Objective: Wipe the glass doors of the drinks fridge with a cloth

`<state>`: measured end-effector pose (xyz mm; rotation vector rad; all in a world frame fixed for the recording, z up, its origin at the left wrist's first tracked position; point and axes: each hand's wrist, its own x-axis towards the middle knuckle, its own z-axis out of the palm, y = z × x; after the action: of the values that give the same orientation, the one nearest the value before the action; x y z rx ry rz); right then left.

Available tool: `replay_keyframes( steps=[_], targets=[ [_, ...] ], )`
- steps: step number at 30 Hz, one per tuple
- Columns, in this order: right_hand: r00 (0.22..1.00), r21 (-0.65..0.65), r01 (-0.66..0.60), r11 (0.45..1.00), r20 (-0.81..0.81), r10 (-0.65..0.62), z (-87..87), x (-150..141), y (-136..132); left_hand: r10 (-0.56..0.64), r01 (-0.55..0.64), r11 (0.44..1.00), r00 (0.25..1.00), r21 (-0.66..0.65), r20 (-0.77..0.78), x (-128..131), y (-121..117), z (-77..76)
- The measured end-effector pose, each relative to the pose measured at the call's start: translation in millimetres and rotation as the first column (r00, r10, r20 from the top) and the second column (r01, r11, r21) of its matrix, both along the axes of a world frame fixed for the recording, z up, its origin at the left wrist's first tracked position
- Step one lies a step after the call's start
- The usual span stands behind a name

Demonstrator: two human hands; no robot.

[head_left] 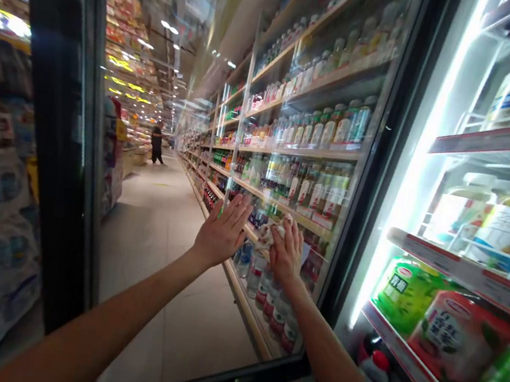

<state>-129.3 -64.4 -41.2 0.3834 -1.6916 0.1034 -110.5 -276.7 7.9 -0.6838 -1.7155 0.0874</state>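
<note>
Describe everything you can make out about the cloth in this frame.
The cloth is small-looking, off-white with darker brownish patches, and bunched into uneven folds. It looks like soft fabric, though blur hides the weave. The right hand covers part of it, with the rest showing beyond the fingers on the left. It appears pressed against the glass door, in the pane's lower right part. Whether it is wet cannot be told.

The person's bare left forearm and right forearm reach forward. The 2 hands are near each other, backs showing: left hand flat, fingers straight; right hand with fingers slightly bent.
</note>
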Motion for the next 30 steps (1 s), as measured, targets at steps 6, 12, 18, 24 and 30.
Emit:
replay_keyframes(
  steps=[6,12,18,24,30],
  targets=[
    [0.999,-0.330,0.020,0.944,-0.030,-0.031,-26.6,0,-2,0.005,-0.004,1.000,0.999,-0.003,0.045,4,-7,-18.6],
    [0.999,-0.168,0.024,0.985,0.031,-0.019,-44.0,3,3,-0.005,0.006,1.000,0.997,-0.005,0.075,6,-11,-34.3],
    [1.000,-0.285,0.016,0.958,0.012,-0.013,-53.4,5,-7,-0.010,0.009,1.000,0.998,0.009,0.068,6,-13,-45.8],
    [0.996,-0.305,0.063,0.950,0.077,-0.041,-69.2,7,6,-0.018,0.019,1.000,0.995,-0.007,0.099,9,-15,-59.8],
    [0.994,-0.260,0.019,0.965,0.113,0.011,-100.6,15,-11,-0.023,0.029,0.999,0.993,-0.046,0.118,10,-19,-78.7]
  ],
)
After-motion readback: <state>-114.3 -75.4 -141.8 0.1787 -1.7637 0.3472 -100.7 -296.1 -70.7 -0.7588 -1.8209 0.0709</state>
